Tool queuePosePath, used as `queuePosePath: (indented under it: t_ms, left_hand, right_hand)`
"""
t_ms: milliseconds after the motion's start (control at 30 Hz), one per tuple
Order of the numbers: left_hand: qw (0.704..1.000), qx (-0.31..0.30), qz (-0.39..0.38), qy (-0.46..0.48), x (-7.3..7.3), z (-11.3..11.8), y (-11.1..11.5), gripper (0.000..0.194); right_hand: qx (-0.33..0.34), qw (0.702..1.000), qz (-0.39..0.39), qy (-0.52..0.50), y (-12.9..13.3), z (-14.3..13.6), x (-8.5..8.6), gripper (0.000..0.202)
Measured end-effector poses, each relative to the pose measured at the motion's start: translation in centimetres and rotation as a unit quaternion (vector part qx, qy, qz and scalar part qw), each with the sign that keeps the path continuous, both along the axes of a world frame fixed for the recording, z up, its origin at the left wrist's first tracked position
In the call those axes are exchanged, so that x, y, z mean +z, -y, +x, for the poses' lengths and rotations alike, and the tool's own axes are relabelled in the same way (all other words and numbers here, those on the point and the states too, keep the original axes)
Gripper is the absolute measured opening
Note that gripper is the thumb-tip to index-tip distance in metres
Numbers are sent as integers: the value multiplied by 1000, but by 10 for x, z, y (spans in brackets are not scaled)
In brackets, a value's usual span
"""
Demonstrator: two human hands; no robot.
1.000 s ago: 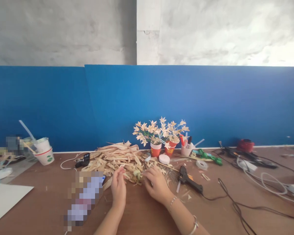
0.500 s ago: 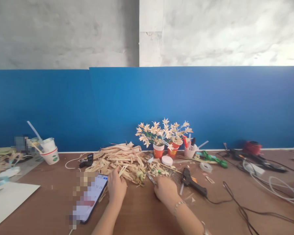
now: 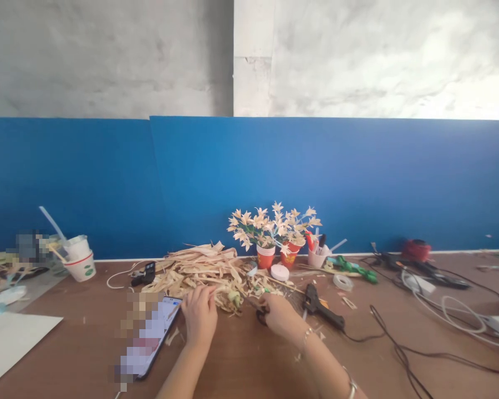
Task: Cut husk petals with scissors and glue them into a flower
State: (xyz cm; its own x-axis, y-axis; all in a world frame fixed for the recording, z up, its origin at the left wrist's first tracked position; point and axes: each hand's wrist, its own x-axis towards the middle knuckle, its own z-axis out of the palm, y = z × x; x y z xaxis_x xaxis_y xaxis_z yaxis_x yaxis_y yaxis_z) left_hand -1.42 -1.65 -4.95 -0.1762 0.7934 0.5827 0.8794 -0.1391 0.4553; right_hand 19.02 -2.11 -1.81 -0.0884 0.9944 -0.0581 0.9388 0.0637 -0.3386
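Taking the clock from between the two hands, and here's the right hand (image 3: 279, 315) at three, gripping black-handled scissors (image 3: 261, 317), blades angled to ten at the near edge of the dry husk strips (image 3: 203, 269), heaped at eleven to twelve on the table (image 3: 233, 360). The left hand (image 3: 200, 316) sits at nine with fingers bent against the heap; whether it pinches a strip, I can't tell.

Up at one, a red-and-white paper cup (image 3: 265, 258) stands full of pale star-shaped flowers; just beside it, a tilted red-and-yellow cup (image 3: 288, 259) carries more. At two, the white cup (image 3: 317, 259) bristles with red, black and white implements. Away toward ten, a green-spotted paper cup (image 3: 81, 270) holds a smaller white cup (image 3: 76, 247), with a pale straw (image 3: 52, 223) slanting up toward eleven. Over at three, beyond the right hand, lies a glue gun (image 3: 322, 311).
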Motion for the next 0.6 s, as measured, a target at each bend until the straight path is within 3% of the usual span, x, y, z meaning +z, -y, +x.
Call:
queuePosePath:
  t_ms: [100,167,233,300,333,400,500,600]
  left_hand:
    - [993,-91,75,10,-1,6,3,21]
    - [980,-156,122,29,-1,11,5,20]
    - [967,-201,154,40,-1,16,8,20]
    - [958,-230,168,39,-1,20,11,21]
    - [954,-245,166,41,-1,22,13,21]
    - [949,-270,154,45,-2,26,15,22]
    - [945,-300,125,42,-4,30,17,21]
    - [940,-325,88,49,-3,32,20,23]
  right_hand:
    - [32,985,-40,-165,-8,7,0,28]
    - [39,942,-95,-318,-10,6,0,28]
    - [20,868,-149,-473,-7,-1,-1,29]
    - [-5,764,-190,-616,0,-10,-2,33]
    - [-10,718,-211,-663,4,-14,-3,36]
    - [-11,656,-253,-711,12,-22,-7,37]
    - [-25,627,-252,-737,19,-28,-15,35]
    - [-44,644,-171,-744,18,-30,-23,35]
